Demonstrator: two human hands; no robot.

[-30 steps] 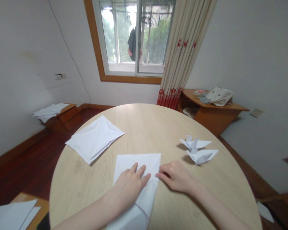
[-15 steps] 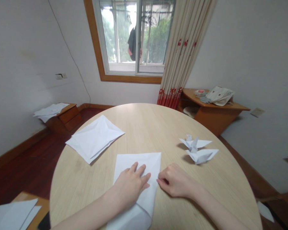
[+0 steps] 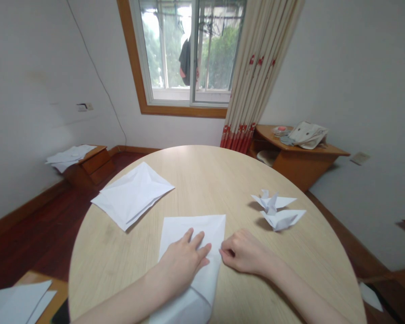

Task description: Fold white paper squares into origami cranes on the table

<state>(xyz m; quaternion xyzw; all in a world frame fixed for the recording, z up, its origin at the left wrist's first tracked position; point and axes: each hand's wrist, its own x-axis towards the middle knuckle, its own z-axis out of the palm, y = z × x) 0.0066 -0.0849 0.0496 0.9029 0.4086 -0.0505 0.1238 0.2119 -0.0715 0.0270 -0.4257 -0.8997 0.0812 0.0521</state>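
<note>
My left hand (image 3: 182,263) lies flat with spread fingers on a folded white paper sheet (image 3: 192,231), which runs off the near table edge under my forearm. My right hand (image 3: 245,252) rests on the wood just right of that sheet, with curled fingers at its right edge. I cannot tell whether they pinch the paper. A folded paper square (image 3: 131,193) lies further left. Two white origami cranes (image 3: 273,202) stand to the right of my right hand, apart from it, on the round light-wood table (image 3: 202,177).
The table's round edge curves away on all sides to a dark red wood floor. A low cabinet with loose papers (image 3: 94,163) stands at the far left. Sheets of paper (image 3: 16,303) lie on a wooden surface at the lower left. A corner shelf holds a cloth bag (image 3: 307,135).
My right hand has curled tighter and drawn in slightly at the paper's edge. My left hand stays in place on the sheet. The view has tilted a little.
</note>
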